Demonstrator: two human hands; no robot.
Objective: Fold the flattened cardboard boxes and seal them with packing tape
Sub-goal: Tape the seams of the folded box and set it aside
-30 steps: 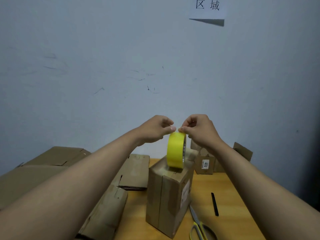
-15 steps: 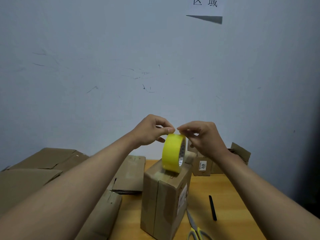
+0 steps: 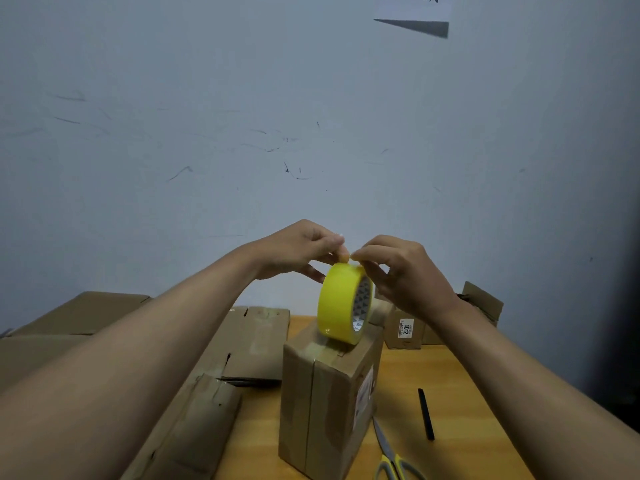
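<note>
- Risk: the tape roll (image 3: 341, 306), standing on edge atop the upright box (image 3: 325, 403) at centre frame, may roll off if the pull jerks it.
- Left hand (image 3: 298, 247) and right hand (image 3: 405, 271) both pinch at the roll's top, fingers curled; the tape end looks barely lifted.

One tape roll (image 3: 341, 306), one scissors (image 3: 394, 459), one black stick (image 3: 426, 414) — two hands (bare) (image 3: 301, 249) (image 3: 408, 275).

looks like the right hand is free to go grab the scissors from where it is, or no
Probably not yet: the right hand pinches the yellow tape roll on the box. The scissors lie unobstructed on the table below.
</note>
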